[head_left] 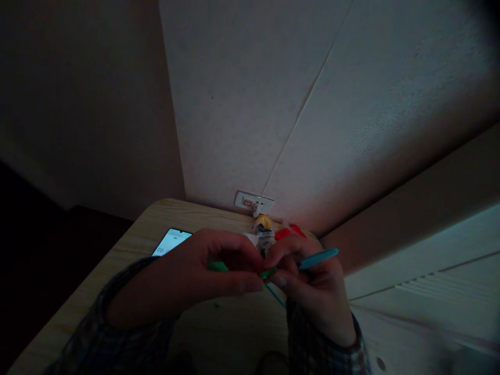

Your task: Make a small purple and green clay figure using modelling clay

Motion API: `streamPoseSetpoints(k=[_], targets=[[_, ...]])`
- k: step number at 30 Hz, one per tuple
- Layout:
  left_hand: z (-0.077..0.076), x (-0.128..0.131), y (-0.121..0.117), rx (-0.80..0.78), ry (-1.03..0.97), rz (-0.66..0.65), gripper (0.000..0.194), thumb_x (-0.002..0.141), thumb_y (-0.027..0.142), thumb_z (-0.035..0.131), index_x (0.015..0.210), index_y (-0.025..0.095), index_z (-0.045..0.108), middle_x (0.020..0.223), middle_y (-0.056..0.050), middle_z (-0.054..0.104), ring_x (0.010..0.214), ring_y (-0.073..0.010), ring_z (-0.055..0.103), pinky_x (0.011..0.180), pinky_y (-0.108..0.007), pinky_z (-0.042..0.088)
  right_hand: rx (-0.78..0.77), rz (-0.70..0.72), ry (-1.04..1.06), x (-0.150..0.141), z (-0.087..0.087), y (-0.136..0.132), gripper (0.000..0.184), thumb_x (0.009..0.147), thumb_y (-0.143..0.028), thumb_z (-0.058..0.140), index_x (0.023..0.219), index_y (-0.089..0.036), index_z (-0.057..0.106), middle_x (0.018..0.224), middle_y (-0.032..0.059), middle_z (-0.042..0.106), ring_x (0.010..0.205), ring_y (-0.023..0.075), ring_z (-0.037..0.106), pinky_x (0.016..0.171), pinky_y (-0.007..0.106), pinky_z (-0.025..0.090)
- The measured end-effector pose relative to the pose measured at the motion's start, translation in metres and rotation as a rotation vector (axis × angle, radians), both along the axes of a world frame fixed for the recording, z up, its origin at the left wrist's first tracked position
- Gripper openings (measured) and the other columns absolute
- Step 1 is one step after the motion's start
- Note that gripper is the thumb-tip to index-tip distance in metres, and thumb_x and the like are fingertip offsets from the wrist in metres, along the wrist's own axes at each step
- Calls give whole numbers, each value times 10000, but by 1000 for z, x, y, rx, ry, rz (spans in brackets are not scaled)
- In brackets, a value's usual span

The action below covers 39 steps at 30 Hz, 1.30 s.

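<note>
So the left hand [195, 273] and right hand [314, 284] both had their grip pinched on a little green piece [268, 273] over the tabletop [128, 265], blue stick [318, 259] tucked in the right too.

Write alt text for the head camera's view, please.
A person's left grip and right grip meet over a wood-grain table, a small green piece pinched between them. The right also holds a slim blue tool. A lit phone lies left; a wall socket sits behind.
</note>
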<state>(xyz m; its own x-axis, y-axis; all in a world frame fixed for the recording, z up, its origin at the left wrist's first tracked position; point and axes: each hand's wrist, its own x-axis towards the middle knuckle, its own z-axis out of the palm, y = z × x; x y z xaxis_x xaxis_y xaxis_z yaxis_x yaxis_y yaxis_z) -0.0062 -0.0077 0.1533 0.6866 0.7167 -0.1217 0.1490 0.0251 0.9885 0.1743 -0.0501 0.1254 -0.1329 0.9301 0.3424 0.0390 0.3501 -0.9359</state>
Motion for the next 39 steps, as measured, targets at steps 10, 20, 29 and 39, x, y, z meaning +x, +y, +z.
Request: streamPoseSetpoints(k=[10, 20, 29, 39], targets=[[2, 1, -1, -26, -29, 6, 133, 705, 310, 665, 698, 179, 641, 625, 34, 605, 616, -113, 549, 593, -200, 462, -2, 41, 37, -1, 0, -2, 110, 774, -327, 709, 821, -236, 666, 544, -60, 449, 450, 75, 346, 404, 197, 291], [1, 1, -1, -43, -55, 19, 127, 696, 272, 689, 678, 164, 626, 625, 38, 599, 628, -105, 545, 583, -177, 431, 31, 26, 40, -5, 1, -4, 88, 790, -290, 689, 811, -214, 649, 624, -27, 571, 476, 80, 473, 404, 171, 380], [1, 2, -2, -52, -85, 26, 93, 699, 239, 682, 676, 169, 626, 608, 54, 586, 611, -88, 530, 580, -160, 418, 46, 42, 44, -4, -2, -5, 112, 804, -171, 664, 874, -253, 632, 556, -84, 401, 446, 49, 291, 378, 128, 281], [0, 3, -1, -58, -109, 37, 81, 704, 238, 668, 678, 169, 636, 590, 49, 580, 578, -85, 524, 567, -163, 429, 92, -3, 11, -4, -2, -5, 62, 814, -213, 658, 851, -248, 623, 569, -81, 358, 459, 57, 259, 362, 136, 245]])
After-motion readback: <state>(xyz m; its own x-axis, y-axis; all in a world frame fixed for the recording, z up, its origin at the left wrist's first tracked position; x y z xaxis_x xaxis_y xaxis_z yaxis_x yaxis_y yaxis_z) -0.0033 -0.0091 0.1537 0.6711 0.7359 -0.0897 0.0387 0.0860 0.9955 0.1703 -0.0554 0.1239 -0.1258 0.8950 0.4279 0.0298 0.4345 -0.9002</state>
